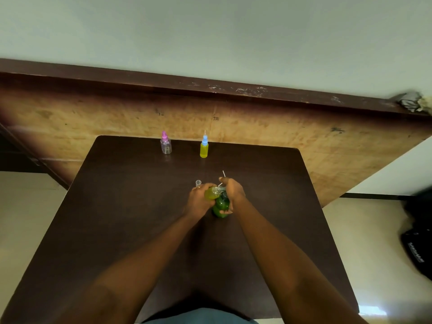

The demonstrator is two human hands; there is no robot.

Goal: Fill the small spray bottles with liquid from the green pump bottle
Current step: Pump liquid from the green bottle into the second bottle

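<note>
The left hand (pixel 198 202) has its grip curled round a small open bottle (pixel 211 193) of yellow liquid, tipped so that its mouth meets the top of the green pump bottle (pixel 221 205). The right hand (pixel 233 192) wraps its grip over that pump bottle from above, fingers down its side; a thin white tube (pixel 224 174) sticks up past its knuckles. The pump bottle stands mid-surface (pixel 140 206). Just beside the left hand stands a small clear cap (pixel 198 182). Near the far edge, well apart, stand a pink-capped clear bottle (pixel 166 143) and a blue-capped yellow bottle (pixel 204 147).
</note>
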